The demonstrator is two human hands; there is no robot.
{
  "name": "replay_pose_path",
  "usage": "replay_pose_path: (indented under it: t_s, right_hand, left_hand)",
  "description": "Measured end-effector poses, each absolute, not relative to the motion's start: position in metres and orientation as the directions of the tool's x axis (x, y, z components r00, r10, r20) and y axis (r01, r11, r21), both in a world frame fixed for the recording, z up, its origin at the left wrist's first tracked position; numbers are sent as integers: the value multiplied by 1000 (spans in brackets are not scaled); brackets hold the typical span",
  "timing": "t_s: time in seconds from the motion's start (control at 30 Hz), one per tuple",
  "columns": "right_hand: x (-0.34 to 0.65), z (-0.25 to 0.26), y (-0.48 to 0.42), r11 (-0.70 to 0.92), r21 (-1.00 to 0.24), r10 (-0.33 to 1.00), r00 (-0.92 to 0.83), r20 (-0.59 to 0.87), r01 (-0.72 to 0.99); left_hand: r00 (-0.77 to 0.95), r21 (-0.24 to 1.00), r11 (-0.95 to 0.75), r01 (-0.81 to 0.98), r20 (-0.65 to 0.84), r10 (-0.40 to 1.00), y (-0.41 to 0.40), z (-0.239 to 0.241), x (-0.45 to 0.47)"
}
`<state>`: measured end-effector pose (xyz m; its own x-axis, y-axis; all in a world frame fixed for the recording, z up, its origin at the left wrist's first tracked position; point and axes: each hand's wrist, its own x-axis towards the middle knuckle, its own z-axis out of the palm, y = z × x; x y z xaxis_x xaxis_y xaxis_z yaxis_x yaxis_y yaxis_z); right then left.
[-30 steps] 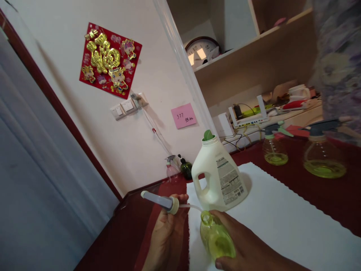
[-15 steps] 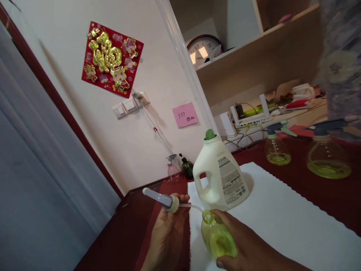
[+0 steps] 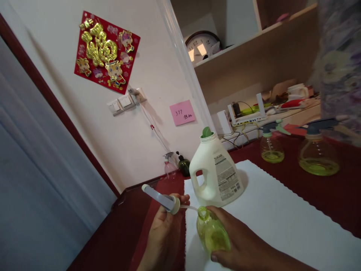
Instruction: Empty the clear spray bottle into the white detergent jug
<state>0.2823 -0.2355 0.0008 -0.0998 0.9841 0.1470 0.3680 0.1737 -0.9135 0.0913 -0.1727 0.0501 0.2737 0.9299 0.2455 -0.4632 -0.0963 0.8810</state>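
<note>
My left hand [image 3: 163, 233] is closed around a grey and cream spray head [image 3: 162, 198], whose thin clear tube [image 3: 188, 207] reaches toward the mouth of a small yellow-green bottle [image 3: 212, 232]. My right hand [image 3: 245, 246] grips that bottle from the right and holds it tilted, its open neck pointing up and left. Some green liquid sits in the bottle. Just behind both hands a white jug [image 3: 214, 171] with an open green cap stands on a white cloth [image 3: 276, 218].
Two spray bottles [image 3: 271, 145] [image 3: 318, 154] holding green liquid stand on the dark red table [image 3: 332, 192] at the right. A pink sprayer [image 3: 169, 167] and a dark bottle [image 3: 183, 165] sit by the wall. Shelves with a clock [image 3: 201, 47] rise behind; a patterned sleeve [image 3: 338, 60] of another person hangs at the right.
The view has shifted a little. Spray head and bottle have drawn slightly closer, with the tube's end now at the bottle's mouth. Both hands keep their grips.
</note>
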Motion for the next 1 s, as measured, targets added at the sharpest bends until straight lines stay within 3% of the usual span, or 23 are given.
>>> replay_pose_path:
  t_s: [0.4,0.63,0.8,0.93,1.0]
  right_hand:
    - [282,-2,-237,179,-901,984,-88,157,394]
    - [283,-4,-238,165,-909,985,-110,133,383]
    - [283,-8,-238,145,-910,988,-101,114,389]
    - [282,-17,-236,122,-915,991,-91,93,385]
    - [282,-25,-233,136,-922,990,-84,113,363]
  left_hand:
    - [344,765,38,-643,244,907,-165,65,86]
    - [273,754,-39,-655,284,919,-155,86,74]
    - [160,868,-247,-431,343,926,-146,104,49]
    - [180,929,-363,-71,370,912,-130,116,20]
    - [230,900,-404,163,364,903,-117,117,5]
